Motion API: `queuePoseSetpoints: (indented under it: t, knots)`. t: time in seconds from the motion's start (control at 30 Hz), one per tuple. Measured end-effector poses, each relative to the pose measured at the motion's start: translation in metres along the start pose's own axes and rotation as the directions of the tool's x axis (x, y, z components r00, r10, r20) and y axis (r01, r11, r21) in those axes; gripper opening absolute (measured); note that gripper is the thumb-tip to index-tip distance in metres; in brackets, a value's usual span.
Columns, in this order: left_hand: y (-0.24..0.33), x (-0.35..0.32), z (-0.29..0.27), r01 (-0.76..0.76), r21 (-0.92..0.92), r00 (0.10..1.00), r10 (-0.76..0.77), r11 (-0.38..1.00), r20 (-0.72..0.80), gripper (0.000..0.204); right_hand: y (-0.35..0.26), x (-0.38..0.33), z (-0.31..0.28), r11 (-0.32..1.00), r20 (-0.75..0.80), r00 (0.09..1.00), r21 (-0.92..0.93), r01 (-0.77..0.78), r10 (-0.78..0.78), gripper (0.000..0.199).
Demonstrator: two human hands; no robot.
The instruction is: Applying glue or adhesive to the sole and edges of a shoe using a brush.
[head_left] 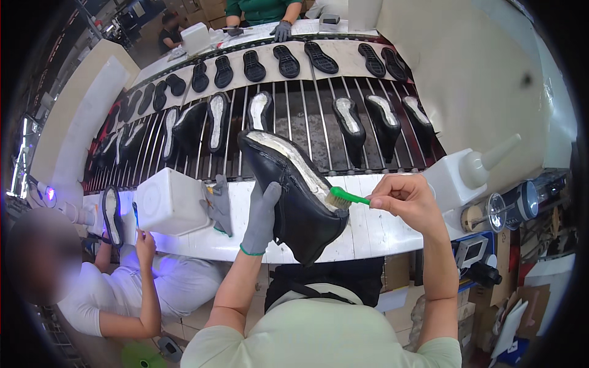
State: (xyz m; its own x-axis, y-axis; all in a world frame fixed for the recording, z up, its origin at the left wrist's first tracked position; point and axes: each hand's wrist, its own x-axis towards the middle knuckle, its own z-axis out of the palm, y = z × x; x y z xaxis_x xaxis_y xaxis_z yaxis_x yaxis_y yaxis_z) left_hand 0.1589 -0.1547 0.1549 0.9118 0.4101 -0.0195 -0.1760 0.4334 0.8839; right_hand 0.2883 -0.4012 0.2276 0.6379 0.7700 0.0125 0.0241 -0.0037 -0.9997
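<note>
Nearest: the person's pale green shirt (319, 334) at the near edge, both forearms rising from it.
Left hand (261, 214): grey-gloved, closed around the side of a black boot (294, 196) held sole-up over the white bench (392, 236).
Right hand (405, 199): bare, fingers pinched shut on the green handle of a small brush (345, 197), bristles touching the boot's pale bottom near the heel.
Handling: the boot looks fairly light, its upper soft yet shaped; I judge the upper's side the firmest hold.
Left: a co-worker's hand (145, 240) near a white tub (170, 201).
Far: a slatted conveyor (294, 116) carrying more upturned boots, black soles (287, 61) beyond.
</note>
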Motion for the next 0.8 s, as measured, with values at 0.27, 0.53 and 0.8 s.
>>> queuePoseSetpoints:
  t: [0.27, 0.53, 0.8]
  knots:
    - [-0.004, 0.000, -0.001, -0.010, 0.126, 1.000, 0.010, 0.992, 0.002, 0.069, -0.004, -0.007, -0.008, 0.971, 0.047, 0.999, -0.239, 0.019, -0.008, 0.015]
    - [-0.004, -0.002, 0.013, -0.005, 0.184, 0.997, -0.008, 0.983, 0.072, 0.074, -0.009, 0.000, -0.001, 0.912, 0.002, 0.998, -0.407, 0.061, -0.065, 0.017]
    - [0.000, -0.007, 0.028, 0.037, 0.290, 0.996, -0.060, 0.956, 0.071, 0.071, 0.002, 0.027, 0.000, 0.884, -0.093, 0.956, -0.413, 0.217, -0.278, 0.014]
